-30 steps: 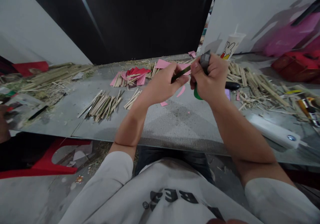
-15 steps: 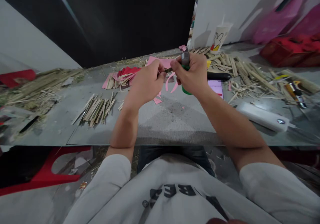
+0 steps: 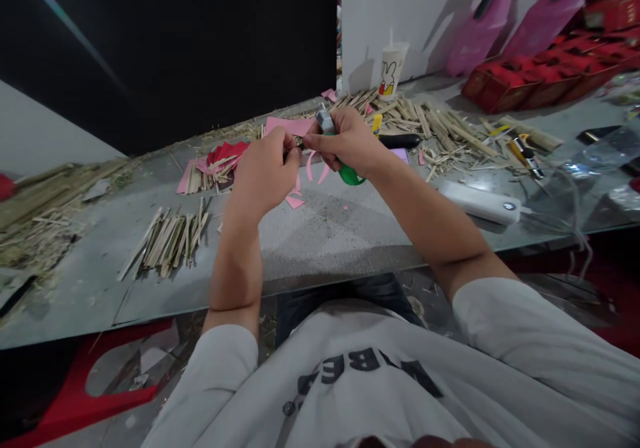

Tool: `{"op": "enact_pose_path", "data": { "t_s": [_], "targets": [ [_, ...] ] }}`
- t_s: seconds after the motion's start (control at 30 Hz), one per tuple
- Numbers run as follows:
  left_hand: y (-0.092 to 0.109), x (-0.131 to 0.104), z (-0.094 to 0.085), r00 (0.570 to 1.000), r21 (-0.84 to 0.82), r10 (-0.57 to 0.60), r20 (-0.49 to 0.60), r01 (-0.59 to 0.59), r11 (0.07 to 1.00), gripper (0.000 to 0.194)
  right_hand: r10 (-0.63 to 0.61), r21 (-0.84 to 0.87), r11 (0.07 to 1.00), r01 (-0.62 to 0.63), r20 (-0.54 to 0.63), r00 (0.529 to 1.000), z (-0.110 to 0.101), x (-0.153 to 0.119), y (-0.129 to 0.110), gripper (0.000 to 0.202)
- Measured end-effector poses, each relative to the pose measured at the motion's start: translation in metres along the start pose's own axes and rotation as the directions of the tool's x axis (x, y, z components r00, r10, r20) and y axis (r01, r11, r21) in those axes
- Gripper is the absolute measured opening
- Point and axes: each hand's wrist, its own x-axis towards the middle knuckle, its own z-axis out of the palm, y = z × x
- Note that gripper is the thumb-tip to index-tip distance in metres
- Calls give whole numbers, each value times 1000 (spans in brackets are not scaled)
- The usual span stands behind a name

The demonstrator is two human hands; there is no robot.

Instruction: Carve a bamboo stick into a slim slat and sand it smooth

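Black panel (image 3: 200, 48) fills the back, pale wall (image 3: 367, 8) to its right. Grey worktable (image 3: 320, 235) spans the view, littered with plant scraps. White shirt (image 3: 340, 375) with dark lettering at the near edge. Row of red boxes (image 3: 525, 81) at far right, pink containers (image 3: 483, 28) with dark tops behind them. Long loose pile of split sticks (image 3: 440, 125) runs along the back right.

Left hand (image 3: 265, 171) and right hand (image 3: 350, 141) are close together over the middle of the table. Left: thumb and fingers pinched on a small dark piece (image 3: 299, 143), held in the gap between the hands; too small and blurred to be sure, maybe a short stick. Right: fingers wrapped round a green-and-grey tool (image 3: 325, 121), grey end poking up above the hand, green part below, thumb near the dark piece.

Bundle of cut sticks (image 3: 173, 241) lies left of the left forearm. White device (image 3: 480, 203) right of the right forearm. Rabbit-print cup (image 3: 393, 68) stands upright by the wall. Red and pink papers (image 3: 220, 158) just beside the left hand, some sticks on them. Pink sheet (image 3: 287, 127) behind the hands. Black handle (image 3: 400, 141) right of the right hand. Thin curled pink strips (image 3: 321, 173) below the hands, pink scrap (image 3: 295, 202) nearby.
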Motion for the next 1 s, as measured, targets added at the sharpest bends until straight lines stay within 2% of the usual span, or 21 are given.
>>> {"op": "enact_pose_path", "data": {
  "t_s": [0.13, 0.3, 0.37, 0.47, 0.53, 0.63, 0.73, 0.83, 0.93, 1.0],
  "targets": [
    [0, 0, -3, 1000, -51, 10, 19, -9, 999, 14, -82, 3, 997, 82, -53, 995, 2, 4, 8, 35],
    [-8, 2, 2, 999, -184, 11, 42, -3, 983, 16, -258, -18, 966, 259, -167, 952, -2, 9, 16, 45],
    [-10, 2, 3, 998, -274, 8, 62, 9, 962, 17, -250, -3, 968, 251, -90, 964, -5, 5, 12, 51],
    [-8, 0, 2, 995, -386, -2, 98, 40, 922, 22, -164, -14, 986, 167, 129, 978, -8, -6, 3, 53],
    [-5, -1, 2, 992, -412, -7, 129, 60, 909, 23, -136, -58, 986, 155, 249, 959, -8, -12, -1, 53],
    [-3, -2, 2, 990, -395, 21, 141, 36, 918, 21, -163, -115, 969, 220, 376, 912, -7, -16, -3, 55],
    [-1, -4, 0, 985, -384, 55, 166, 13, 923, 19, -164, -154, 955, 252, 431, 887, -9, -17, -2, 57],
    [3, -8, -4, 975, -430, 107, 197, -12, 903, 22, -145, -153, 961, 232, 437, 888, -12, -19, -5, 61],
    [4, -9, -4, 971, -453, 162, 174, -67, 889, 28, -95, -182, 963, 197, 454, 886, -15, -22, -12, 58],
    [1, -6, -2, 976, -448, 149, 159, -63, 892, 26, -72, -202, 962, 185, 468, 881, -17, -25, -17, 56]
  ]
}}
